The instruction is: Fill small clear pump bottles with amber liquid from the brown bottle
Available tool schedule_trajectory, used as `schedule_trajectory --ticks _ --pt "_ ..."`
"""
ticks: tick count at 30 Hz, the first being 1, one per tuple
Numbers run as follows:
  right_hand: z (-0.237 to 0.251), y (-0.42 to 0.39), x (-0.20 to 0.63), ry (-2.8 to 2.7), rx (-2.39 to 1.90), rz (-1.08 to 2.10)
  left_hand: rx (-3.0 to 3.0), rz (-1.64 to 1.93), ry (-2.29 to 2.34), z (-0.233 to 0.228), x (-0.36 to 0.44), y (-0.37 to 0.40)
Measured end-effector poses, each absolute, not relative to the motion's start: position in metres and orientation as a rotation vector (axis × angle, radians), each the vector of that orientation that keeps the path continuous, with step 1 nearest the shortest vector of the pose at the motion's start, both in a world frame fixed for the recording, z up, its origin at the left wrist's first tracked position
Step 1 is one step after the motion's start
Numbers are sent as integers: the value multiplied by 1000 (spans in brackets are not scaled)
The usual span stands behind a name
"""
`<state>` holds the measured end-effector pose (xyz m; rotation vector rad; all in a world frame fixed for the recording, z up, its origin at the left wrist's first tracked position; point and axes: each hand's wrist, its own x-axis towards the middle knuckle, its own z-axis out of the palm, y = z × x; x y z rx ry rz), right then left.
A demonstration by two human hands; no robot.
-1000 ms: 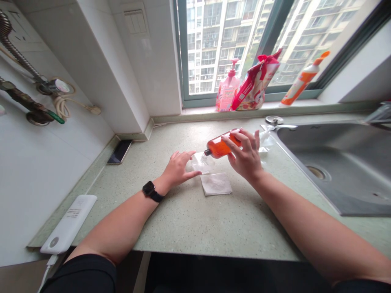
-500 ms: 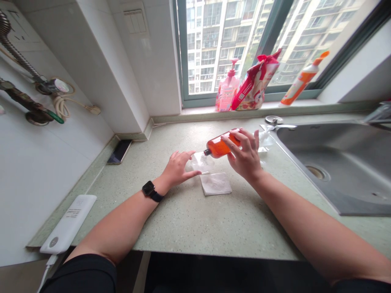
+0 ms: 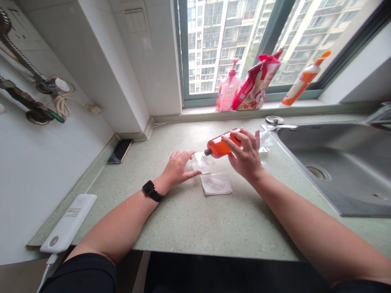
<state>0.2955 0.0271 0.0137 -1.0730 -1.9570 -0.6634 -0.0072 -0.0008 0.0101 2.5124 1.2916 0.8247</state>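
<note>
My right hand [image 3: 246,156] grips an orange-amber bottle [image 3: 218,146] by its base end. The bottle lies tilted to the left, its dark neck open and pointing down over a small clear container [image 3: 203,162]. Clear liquid seems to show at the bottle's mouth. My left hand [image 3: 179,169] curves round the container's left side, thumb at its near edge and fingers at its far edge. A folded white tissue [image 3: 216,184] lies on the counter just in front of the container.
A steel sink [image 3: 339,162] fills the right side. A phone [image 3: 119,151] and a white power bank [image 3: 69,224] lie at left. On the sill stand a pink pump bottle [image 3: 227,91], a red bag [image 3: 258,85] and an orange-white bottle [image 3: 301,85]. Behind my right hand is a clear item [image 3: 266,138].
</note>
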Motion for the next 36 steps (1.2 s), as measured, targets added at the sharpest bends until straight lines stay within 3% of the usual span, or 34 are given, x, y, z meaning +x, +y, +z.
schedule_trajectory --ticks 36 --pt "14 27 296 -1955 -1066 -687 2525 844 1256 9 -8 1"
